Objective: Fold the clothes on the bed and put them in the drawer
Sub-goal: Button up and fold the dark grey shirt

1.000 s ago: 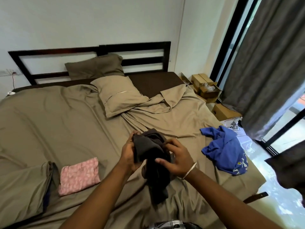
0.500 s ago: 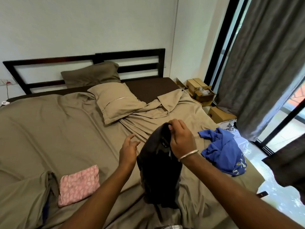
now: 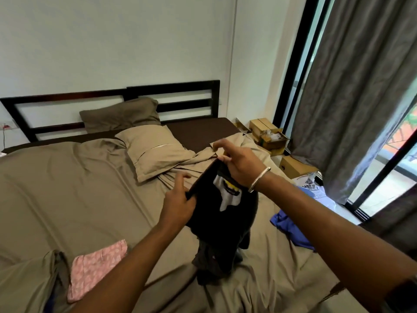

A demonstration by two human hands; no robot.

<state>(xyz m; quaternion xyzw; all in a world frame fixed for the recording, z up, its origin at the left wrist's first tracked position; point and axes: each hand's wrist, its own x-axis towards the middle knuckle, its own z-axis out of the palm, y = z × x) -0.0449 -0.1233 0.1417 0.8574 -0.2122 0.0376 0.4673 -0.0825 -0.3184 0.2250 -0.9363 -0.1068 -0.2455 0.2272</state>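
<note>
Both hands, left [image 3: 178, 205] and right [image 3: 239, 163], pinched the dark garment's [image 3: 221, 213] top edge above the bed [image 3: 67, 177], its bunched hem touching the sheet, so a slipped grip might have dropped it crumpled.

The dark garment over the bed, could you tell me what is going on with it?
A person holds the dark garment up over the bed, left hand gripping one top corner, right hand pinching the other. Its lower end still rests crumpled on the sheet. A folded pink cloth and an unfolded blue garment lie nearby.
</note>
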